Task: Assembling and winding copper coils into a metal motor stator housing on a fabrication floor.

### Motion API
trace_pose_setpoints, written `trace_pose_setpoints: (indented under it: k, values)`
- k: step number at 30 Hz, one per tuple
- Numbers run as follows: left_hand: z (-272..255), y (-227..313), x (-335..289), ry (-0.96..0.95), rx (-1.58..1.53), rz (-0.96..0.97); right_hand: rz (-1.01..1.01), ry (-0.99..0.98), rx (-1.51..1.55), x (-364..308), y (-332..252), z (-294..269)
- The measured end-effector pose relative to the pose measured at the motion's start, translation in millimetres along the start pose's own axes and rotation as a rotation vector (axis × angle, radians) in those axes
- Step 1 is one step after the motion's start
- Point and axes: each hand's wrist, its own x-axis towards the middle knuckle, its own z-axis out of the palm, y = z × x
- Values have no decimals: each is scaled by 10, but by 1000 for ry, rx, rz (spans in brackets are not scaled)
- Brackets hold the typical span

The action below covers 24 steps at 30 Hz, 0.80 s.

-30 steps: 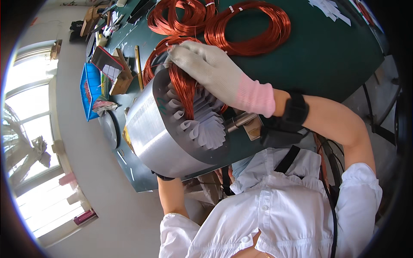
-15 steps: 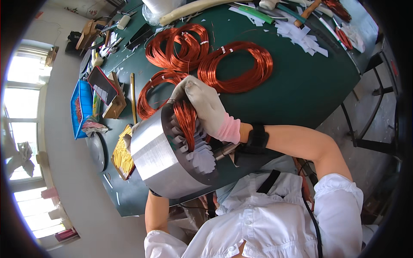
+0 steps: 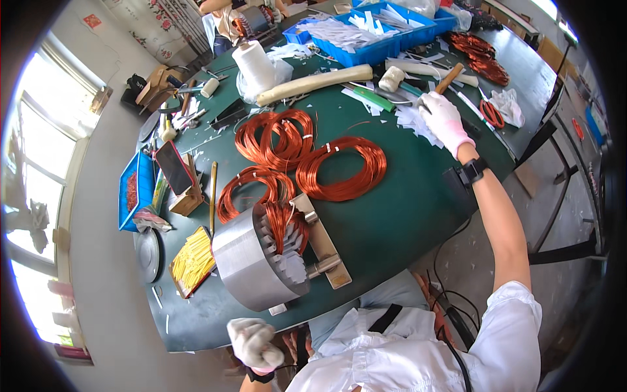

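My right hand, in a pale glove with a pink cuff, reaches out over cut white paper pieces. Its fingers look extended, beside a teal-handled tool and a mallet's wooden handle; contact is unclear. My left hand, also gloved, is curled in front of the table's near edge, nothing visible in it. Between the hands stands a motor stator, a metal ring with white paper liners in its slots. Copper wire sits in some slots. The stator rests against a metal stand.
Copper wire coils lie behind the stator. To its left are a tray of yellow strips, a phone on a wooden block and a blue bin. A thread cone, scissors and blue paper trays stand farther back.
My right hand has left the copper wire at the stator and moved far right to the paper pieces. My left hand has come off the stator's left side toward me. The view has shifted.
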Motion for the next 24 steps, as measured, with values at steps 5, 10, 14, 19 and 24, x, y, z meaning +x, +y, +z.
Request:
trace_pose_setpoints:
  k: [5, 10, 14, 19, 24]
  values:
    - [154, 140, 130, -313, -142, 100, -185, -268, -108, -13, 41, 32]
    - [306, 232, 19, -379, -275, 61, -84, -258, -180, -81, -111, 283]
    - [421, 305, 57, -375, -276, 93, -88, -165, -228, -62, -108, 433]
    - [492, 293, 30, -361, -288, 79, -2, -97, 272, -128, -54, 276]
    - [514, 262, 68, -357, -265, 95, 72, 30, 380, -77, -61, 253]
